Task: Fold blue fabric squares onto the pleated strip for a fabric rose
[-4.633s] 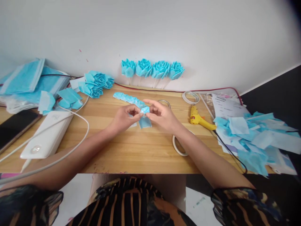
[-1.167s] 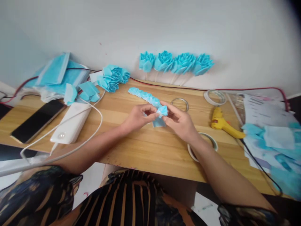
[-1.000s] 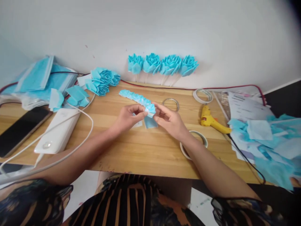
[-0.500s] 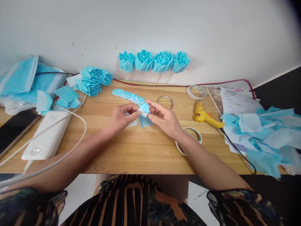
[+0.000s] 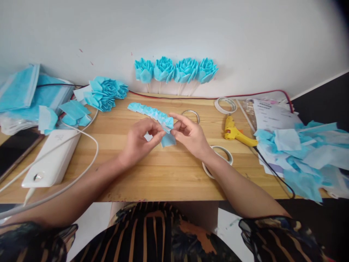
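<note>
A long strip of folded light-blue petals [image 5: 148,112] lies on the wooden desk [image 5: 152,171] and runs toward me. My left hand [image 5: 140,140] and my right hand [image 5: 189,135] meet at its near end, both pinching the last blue petal between fingertips. A loose blue square [image 5: 168,140] lies just under my hands. Against the wall stand several finished blue paper roses on sticks [image 5: 176,70]. More finished blue roses [image 5: 105,94] lie at the left.
A yellow glue gun [image 5: 236,133] with a black cord lies to the right. Tape rolls [image 5: 218,160] [image 5: 225,104] and a ring [image 5: 191,114] are near it. Blue scraps [image 5: 302,156] pile at the right. A white power bank [image 5: 53,158], cables, a phone [image 5: 15,149] and blue masks [image 5: 29,96] sit left.
The view swung left and then settled back. My hands stayed together at the strip's near end; my left fingers have shifted a little along the petal.
</note>
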`<state>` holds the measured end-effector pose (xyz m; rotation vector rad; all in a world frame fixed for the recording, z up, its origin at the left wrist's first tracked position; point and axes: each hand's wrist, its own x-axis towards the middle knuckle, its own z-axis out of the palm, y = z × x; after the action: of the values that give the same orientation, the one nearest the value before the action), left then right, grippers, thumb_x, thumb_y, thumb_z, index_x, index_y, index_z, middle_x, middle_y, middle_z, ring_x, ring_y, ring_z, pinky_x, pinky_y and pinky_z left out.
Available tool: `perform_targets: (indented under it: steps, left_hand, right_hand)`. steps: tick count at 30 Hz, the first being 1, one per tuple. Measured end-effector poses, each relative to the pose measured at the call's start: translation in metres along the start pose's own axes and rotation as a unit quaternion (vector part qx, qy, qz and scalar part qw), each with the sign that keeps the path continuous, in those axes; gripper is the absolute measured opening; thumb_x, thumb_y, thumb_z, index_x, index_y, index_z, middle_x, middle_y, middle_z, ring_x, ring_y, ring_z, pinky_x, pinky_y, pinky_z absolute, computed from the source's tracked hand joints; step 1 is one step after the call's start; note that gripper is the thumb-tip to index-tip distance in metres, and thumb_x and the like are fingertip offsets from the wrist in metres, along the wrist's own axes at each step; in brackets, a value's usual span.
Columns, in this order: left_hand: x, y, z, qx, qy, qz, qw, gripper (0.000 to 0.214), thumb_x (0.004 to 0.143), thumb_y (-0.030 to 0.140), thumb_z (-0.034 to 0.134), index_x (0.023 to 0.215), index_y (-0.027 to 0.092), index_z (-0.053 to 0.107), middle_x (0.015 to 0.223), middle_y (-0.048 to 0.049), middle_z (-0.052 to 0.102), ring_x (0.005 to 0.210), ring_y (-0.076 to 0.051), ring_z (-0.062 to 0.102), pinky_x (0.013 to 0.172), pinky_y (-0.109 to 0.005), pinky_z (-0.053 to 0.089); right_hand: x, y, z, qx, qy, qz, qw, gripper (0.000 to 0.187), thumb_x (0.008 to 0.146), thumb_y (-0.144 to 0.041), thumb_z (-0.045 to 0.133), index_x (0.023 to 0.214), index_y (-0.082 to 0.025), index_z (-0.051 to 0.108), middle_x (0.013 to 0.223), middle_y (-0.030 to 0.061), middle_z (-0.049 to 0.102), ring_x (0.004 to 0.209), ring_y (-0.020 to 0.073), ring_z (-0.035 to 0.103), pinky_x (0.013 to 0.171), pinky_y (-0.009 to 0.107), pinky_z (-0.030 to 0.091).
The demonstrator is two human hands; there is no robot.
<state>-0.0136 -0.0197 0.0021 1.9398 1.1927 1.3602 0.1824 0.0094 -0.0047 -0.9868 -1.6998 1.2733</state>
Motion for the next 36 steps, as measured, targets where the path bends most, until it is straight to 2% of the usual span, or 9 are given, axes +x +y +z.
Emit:
perform_targets:
  steps: [2,4,11,21,36]
  left_hand:
    - [-0.001,0.002,0.001,0.039,-0.026,0.044,0.998,0.015,0.089,0.025,0.066,0.076,0.02,0.067,0.065,0.0007,0.061,0.063,-0.014,0.054,0.066,-0.03,0.042]
    - [-0.002,0.0,0.002,0.063,-0.031,0.062,0.996,0.012,0.09,0.024,0.065,0.08,0.021,0.07,0.064,0.0013,0.06,0.063,-0.014,0.054,0.066,-0.031,0.04]
    - [-0.003,-0.01,0.004,0.1,-0.028,0.059,0.993,0.012,0.091,0.025,0.065,0.083,0.021,0.073,0.064,0.001,0.061,0.064,-0.015,0.056,0.067,-0.032,0.038]
    - [-0.004,-0.012,0.004,0.127,-0.02,0.06,0.99,0.01,0.092,0.025,0.068,0.082,0.021,0.07,0.064,0.0033,0.06,0.063,-0.014,0.054,0.067,-0.032,0.036]
    - [-0.004,-0.006,0.004,0.113,-0.026,0.04,0.992,0.013,0.089,0.018,0.062,0.078,0.019,0.069,0.064,0.0017,0.063,0.063,-0.013,0.055,0.068,-0.031,0.038]
  right_hand:
    - [0.0,0.0,0.001,0.006,0.002,-0.008,1.0,0.051,0.083,-0.026,0.065,0.134,-0.027,0.06,0.086,0.0002,0.065,0.078,0.0157,0.062,0.077,0.034,0.056]
    - [-0.001,0.0,0.002,0.008,0.001,-0.013,1.0,0.05,0.083,-0.026,0.065,0.133,-0.027,0.061,0.087,-0.0001,0.067,0.077,0.0152,0.062,0.078,0.034,0.056]
    - [-0.003,-0.001,0.004,0.0,-0.002,-0.023,1.0,0.051,0.084,-0.024,0.064,0.135,-0.026,0.06,0.089,0.0002,0.068,0.079,0.0145,0.063,0.08,0.033,0.056]
    - [-0.003,0.002,0.009,-0.038,0.016,-0.081,0.996,0.05,0.085,-0.016,0.062,0.134,-0.026,0.061,0.083,-0.0025,0.067,0.078,0.0122,0.063,0.08,0.03,0.056]
    - [-0.005,-0.001,0.01,-0.088,0.027,-0.094,0.991,0.051,0.084,-0.013,0.061,0.134,-0.025,0.062,0.083,-0.0022,0.07,0.078,0.0127,0.066,0.085,0.032,0.057]
